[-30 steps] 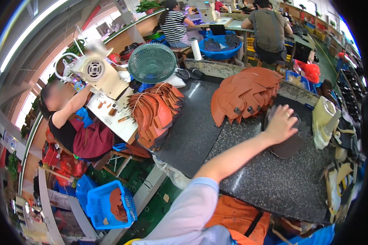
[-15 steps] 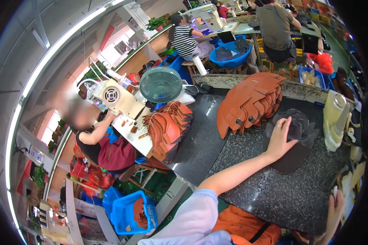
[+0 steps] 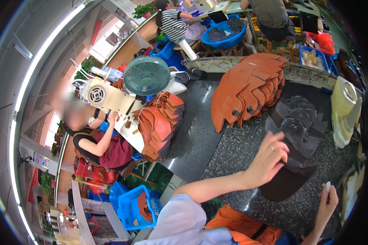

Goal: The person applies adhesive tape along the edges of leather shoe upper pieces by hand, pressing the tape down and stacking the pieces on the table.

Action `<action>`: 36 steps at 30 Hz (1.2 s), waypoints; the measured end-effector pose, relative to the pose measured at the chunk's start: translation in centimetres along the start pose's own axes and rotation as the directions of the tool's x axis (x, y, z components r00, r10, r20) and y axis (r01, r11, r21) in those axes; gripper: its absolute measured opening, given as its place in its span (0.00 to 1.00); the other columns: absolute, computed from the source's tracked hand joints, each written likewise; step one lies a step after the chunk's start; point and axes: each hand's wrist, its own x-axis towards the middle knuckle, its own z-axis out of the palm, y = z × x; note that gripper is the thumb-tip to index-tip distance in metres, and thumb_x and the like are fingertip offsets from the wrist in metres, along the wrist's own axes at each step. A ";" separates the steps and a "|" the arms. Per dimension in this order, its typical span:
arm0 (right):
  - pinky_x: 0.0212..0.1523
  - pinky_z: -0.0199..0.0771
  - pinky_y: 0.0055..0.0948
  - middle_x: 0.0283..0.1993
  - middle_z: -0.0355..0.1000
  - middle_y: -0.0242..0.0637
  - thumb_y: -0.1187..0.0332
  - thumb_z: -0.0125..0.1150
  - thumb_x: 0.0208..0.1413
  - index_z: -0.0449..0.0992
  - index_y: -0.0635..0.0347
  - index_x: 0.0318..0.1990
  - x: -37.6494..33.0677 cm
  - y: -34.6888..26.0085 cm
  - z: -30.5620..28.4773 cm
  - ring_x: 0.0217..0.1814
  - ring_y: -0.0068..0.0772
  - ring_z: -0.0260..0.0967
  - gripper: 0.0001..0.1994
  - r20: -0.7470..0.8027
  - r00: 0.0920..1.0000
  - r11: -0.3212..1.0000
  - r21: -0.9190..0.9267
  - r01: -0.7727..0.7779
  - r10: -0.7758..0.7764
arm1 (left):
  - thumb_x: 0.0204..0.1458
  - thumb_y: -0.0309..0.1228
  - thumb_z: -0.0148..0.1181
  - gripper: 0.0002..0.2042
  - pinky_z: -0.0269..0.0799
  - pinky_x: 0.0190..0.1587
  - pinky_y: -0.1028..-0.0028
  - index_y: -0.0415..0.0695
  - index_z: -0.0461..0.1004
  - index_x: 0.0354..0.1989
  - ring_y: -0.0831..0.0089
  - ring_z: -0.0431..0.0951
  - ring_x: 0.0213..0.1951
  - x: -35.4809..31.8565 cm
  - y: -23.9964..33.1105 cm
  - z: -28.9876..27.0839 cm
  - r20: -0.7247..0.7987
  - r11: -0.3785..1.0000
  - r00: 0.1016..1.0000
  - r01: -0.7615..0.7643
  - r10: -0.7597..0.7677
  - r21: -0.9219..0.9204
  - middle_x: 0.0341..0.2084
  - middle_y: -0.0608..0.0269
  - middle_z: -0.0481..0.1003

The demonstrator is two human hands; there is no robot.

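My left hand [image 3: 270, 158] hovers by a dark brown, curved flat piece [image 3: 283, 188], its fingers loosely bent and apart, slightly blurred. I see nothing held in it. That piece lies on the dark speckled table; its far edge meets a stack of dark grey, thin shaped pieces [image 3: 300, 122], some see-through at the edge. At the right, near the table edge, my right hand [image 3: 330, 202] pinches a small white stick [image 3: 328, 187] upright between thumb and fingers. Left of the grey stack stands a large fanned stack of reddish-brown leather-like pieces [image 3: 245, 92].
A yellowish plastic container [image 3: 343, 110] stands at the table's right. Another brown stack [image 3: 157, 126] sits left, by a green fan [image 3: 146, 75] and a sewing machine [image 3: 104, 96] where a co-worker [image 3: 104, 145] sits. A blue basket [image 3: 137, 208] is on the floor.
The dark brown piece has come nearer to me, out from under the grey stack. My left hand has drawn back with it; my right hand has risen with the white stick. The view has shifted.
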 end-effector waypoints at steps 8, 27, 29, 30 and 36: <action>0.30 0.58 0.17 0.36 0.71 0.25 0.77 0.55 0.65 0.78 0.66 0.45 -2.4 -2.7 0.6 0.31 0.14 0.60 0.06 -0.239 0.970 0.996 0.064 0.066 -0.049 | 0.55 0.18 0.62 0.12 0.78 0.41 0.66 0.40 0.72 0.47 0.57 0.83 0.40 -2.1 5.7 -3.8 0.024 0.956 0.999 0.038 -0.032 -0.292 0.40 0.55 0.78; 0.32 0.65 0.27 0.29 0.70 0.39 0.80 0.59 0.52 0.75 0.69 0.36 -5.6 -11.2 7.5 0.28 0.32 0.67 0.05 0.314 0.870 0.924 0.076 0.375 -0.379 | 0.47 0.25 0.70 0.15 0.76 0.54 0.56 0.41 0.80 0.45 0.52 0.79 0.49 -8.3 8.9 1.5 -0.361 0.977 0.928 -0.157 0.096 -0.144 0.47 0.56 0.78; 0.32 0.65 0.27 0.29 0.71 0.39 0.81 0.59 0.52 0.76 0.68 0.37 -6.7 -10.6 7.0 0.28 0.31 0.67 0.05 0.260 0.883 0.920 0.123 0.371 -0.391 | 0.48 0.25 0.70 0.14 0.76 0.55 0.56 0.42 0.80 0.46 0.51 0.79 0.49 -8.5 10.3 1.8 -0.366 0.977 0.921 -0.183 0.133 -0.105 0.47 0.56 0.79; 0.32 0.65 0.27 0.29 0.71 0.38 0.81 0.60 0.52 0.77 0.67 0.37 -7.0 -10.2 7.2 0.28 0.31 0.67 0.05 0.170 0.949 0.964 0.086 0.253 -0.264 | 0.48 0.25 0.70 0.14 0.76 0.55 0.56 0.42 0.80 0.46 0.51 0.79 0.49 -8.6 9.9 2.1 -0.363 0.978 0.924 -0.174 0.122 -0.116 0.47 0.56 0.79; 0.34 0.72 0.36 0.32 0.78 0.44 0.81 0.64 0.51 0.81 0.65 0.37 -7.0 -7.5 4.7 0.31 0.43 0.74 0.06 0.044 0.741 0.695 -0.315 0.647 -0.670 | 0.48 0.39 0.69 0.33 0.61 0.66 0.47 0.35 0.68 0.62 0.39 0.64 0.64 -6.0 9.2 1.1 -0.137 0.993 0.986 -0.084 0.096 0.089 0.61 0.40 0.65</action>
